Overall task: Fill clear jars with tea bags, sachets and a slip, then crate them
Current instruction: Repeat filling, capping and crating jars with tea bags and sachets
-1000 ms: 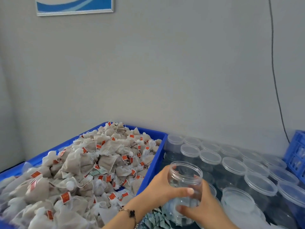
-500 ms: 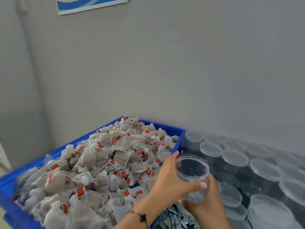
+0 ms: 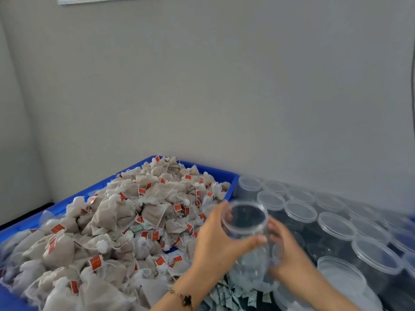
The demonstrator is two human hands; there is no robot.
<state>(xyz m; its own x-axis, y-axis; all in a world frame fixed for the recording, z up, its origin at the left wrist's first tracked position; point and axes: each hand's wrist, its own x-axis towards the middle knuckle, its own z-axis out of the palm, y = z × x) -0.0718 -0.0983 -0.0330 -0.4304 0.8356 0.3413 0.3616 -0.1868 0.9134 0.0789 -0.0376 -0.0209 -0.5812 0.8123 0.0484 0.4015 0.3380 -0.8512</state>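
An open, empty clear jar (image 3: 246, 221) is held upright between both hands, just right of the blue crate (image 3: 215, 170). My left hand (image 3: 216, 240) grips its left side, thumb curled across the front. My right hand (image 3: 286, 252) holds the lower right side. The crate is heaped with beige tea bags (image 3: 116, 223) carrying red tags. Small grey-green sachets (image 3: 233, 296) lie in a pile below the jar. The picture is blurred by motion.
Several lidded clear jars (image 3: 332, 223) stand in rows on the right, up to the grey wall. One jar with white contents (image 3: 343, 277) is nearest. The wall corner closes off the left side.
The view has swung left and down. The jar and both hands sit slightly higher and nearer the crate's right wall; the grip looks the same.
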